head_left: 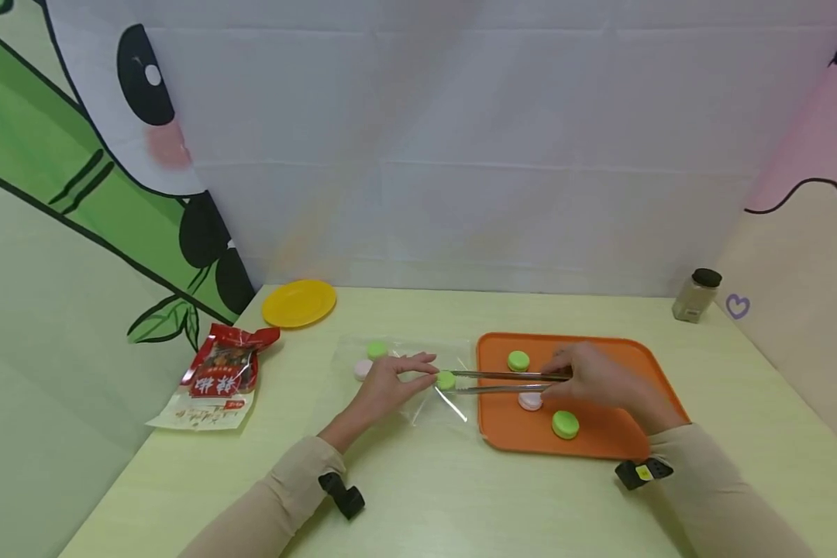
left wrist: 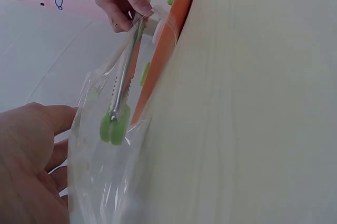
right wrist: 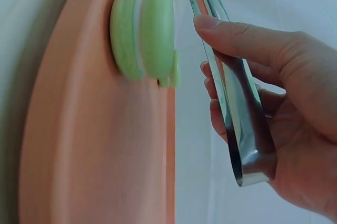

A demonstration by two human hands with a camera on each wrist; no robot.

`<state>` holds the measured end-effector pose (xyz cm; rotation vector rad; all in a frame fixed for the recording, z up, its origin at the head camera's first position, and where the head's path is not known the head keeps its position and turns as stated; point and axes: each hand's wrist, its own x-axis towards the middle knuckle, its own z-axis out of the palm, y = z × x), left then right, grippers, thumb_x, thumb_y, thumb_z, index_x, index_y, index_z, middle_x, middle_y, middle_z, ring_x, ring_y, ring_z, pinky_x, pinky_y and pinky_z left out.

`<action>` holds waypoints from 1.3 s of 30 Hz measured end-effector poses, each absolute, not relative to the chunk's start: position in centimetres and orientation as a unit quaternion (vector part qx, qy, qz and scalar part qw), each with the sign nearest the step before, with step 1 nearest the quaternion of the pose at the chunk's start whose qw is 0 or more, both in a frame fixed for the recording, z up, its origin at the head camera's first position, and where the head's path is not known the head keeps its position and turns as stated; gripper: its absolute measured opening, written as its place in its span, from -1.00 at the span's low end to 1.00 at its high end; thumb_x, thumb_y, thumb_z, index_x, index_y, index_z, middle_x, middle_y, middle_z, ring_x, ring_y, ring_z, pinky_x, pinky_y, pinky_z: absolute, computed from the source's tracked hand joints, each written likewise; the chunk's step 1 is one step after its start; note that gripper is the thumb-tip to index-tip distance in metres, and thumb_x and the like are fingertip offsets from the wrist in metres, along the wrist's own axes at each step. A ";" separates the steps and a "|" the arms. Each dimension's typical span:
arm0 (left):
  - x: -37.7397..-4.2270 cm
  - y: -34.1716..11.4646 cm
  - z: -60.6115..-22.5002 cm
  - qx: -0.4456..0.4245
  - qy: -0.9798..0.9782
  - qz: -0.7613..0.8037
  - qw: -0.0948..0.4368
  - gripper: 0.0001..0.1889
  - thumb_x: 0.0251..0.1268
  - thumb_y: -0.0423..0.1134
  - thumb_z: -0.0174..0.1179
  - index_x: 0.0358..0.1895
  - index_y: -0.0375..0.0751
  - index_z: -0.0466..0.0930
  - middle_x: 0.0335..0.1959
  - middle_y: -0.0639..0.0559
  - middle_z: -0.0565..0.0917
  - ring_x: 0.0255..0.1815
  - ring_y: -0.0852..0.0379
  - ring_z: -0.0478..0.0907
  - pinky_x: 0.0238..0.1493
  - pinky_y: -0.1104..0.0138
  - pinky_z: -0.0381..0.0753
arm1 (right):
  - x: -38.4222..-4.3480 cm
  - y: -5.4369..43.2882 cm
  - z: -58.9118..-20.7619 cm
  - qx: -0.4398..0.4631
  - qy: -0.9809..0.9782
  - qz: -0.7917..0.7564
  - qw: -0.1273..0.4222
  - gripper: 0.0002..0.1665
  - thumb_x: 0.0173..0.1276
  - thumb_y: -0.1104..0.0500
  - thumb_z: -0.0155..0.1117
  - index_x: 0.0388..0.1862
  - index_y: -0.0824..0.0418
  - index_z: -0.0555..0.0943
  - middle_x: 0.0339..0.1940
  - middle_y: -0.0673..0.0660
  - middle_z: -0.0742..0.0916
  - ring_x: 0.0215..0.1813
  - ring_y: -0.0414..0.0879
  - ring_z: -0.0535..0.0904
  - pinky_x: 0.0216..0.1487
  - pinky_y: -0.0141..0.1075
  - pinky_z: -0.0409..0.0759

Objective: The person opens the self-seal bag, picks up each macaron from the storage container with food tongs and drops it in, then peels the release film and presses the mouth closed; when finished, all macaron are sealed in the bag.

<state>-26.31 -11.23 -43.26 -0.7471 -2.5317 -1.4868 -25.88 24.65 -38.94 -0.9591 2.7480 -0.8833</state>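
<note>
My right hand (head_left: 589,376) grips metal tongs (right wrist: 245,129) over the orange tray (head_left: 600,446), its thumb pressing along one arm. The tong tips clamp a green macaron (left wrist: 115,126) at the mouth of a clear plastic bag (left wrist: 105,182), seen through the film. At the bag's edge, my left hand (head_left: 390,384) holds the film with its fingertips, partly hidden by it. A green macaron (head_left: 377,350) and a pale pink macaron (head_left: 363,370) lie farther left in the bag. On the tray are two green macarons (head_left: 565,425) and a pale pink macaron (head_left: 530,401).
A yellow plate (head_left: 299,303) sits at the back left of the table. In front of it lies a red and white food packet (head_left: 219,380). A black-lidded jar (head_left: 697,295) stands at the back right corner, close to the cloth wall.
</note>
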 end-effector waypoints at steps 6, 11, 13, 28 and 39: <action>-26.4 -11.3 -43.3 -0.238 -0.836 -0.492 0.046 -0.83 0.22 -0.26 0.43 -0.14 -0.18 0.82 0.08 -0.11 0.71 0.28 -0.01 0.54 0.33 -0.03 0.41 | -26.0 22.7 -38.8 -0.316 0.897 -0.302 0.060 -0.71 0.23 0.14 0.53 -0.08 0.18 0.79 -0.31 -0.08 0.70 -0.33 -0.15 0.52 -0.34 -0.32 0.56; -26.4 -11.3 -43.2 -0.249 -0.831 -0.496 0.045 -0.81 0.22 -0.25 0.43 -0.13 -0.23 0.81 0.08 -0.15 0.70 0.28 -0.04 0.54 0.31 0.00 0.44 | -26.1 21.0 -38.8 -0.338 0.889 -0.302 0.064 -0.77 0.24 0.17 0.51 -0.12 0.18 0.79 -0.35 -0.12 0.66 -0.35 -0.16 0.52 -0.35 -0.34 0.56; -26.4 -11.3 -43.1 -0.255 -0.827 -0.499 0.046 -0.80 0.22 -0.25 0.43 -0.14 -0.25 0.81 0.08 -0.16 0.70 0.28 -0.07 0.54 0.29 0.00 0.47 | -26.2 20.5 -38.8 -0.348 0.884 -0.304 0.064 -0.77 0.24 0.18 0.51 -0.13 0.19 0.78 -0.35 -0.11 0.65 -0.35 -0.17 0.52 -0.34 -0.34 0.57; -26.2 -11.2 -42.9 -0.248 -0.839 -0.482 0.039 -0.79 0.23 -0.25 0.42 -0.11 -0.24 0.81 0.08 -0.04 0.71 0.26 -0.01 0.56 0.20 0.07 0.55 | -27.0 17.1 -39.6 -0.350 0.883 -0.302 0.079 -0.81 0.26 0.12 0.51 -0.16 0.13 0.79 -0.32 -0.14 0.68 -0.32 -0.18 0.55 -0.31 -0.31 0.61; -26.4 -11.1 -43.0 -0.255 -0.839 -0.480 0.033 -0.79 0.26 -0.28 0.39 -0.10 -0.29 0.79 0.10 -0.19 0.69 0.27 -0.05 0.54 0.08 0.04 0.62 | -27.2 14.6 -40.0 -0.359 0.867 -0.342 0.055 -0.74 0.14 0.17 0.59 -0.27 0.29 0.75 -0.41 -0.04 0.70 -0.40 -0.21 0.53 -0.37 -0.36 0.60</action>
